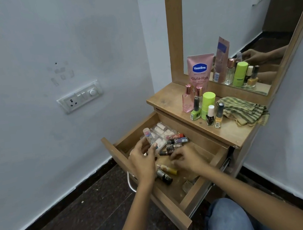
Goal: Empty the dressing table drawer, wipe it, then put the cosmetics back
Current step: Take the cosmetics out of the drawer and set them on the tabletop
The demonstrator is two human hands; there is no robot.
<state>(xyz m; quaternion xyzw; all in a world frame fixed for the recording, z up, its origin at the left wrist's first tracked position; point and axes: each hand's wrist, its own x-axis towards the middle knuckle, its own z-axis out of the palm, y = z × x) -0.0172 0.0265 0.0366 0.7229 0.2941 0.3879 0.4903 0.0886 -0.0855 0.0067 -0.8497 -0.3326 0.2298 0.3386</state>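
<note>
The drawer [180, 205] stands pulled out, and both hands are down in it. The left hand [143, 160] has its fingers [153, 145] curled about a small clear tube [148, 134] that stands up past the fingertips. The right hand [188, 159] hovers palm-down with fingers loosely bent; whether it has hold of anything, I cannot tell.

Just beyond the fingers of both hands lie several lipsticks [177, 141] and a clear tray [161, 132]; nearer the wrists lie two little bottles [166, 173].

These look light, hard and smooth, so they should roll and slip readily. I would pinch each across its middle rather than by the cap. The glass bottles want gentler setting down.

On the desk [232, 133] stand more bottles beside a striped cloth [242, 110].
</note>
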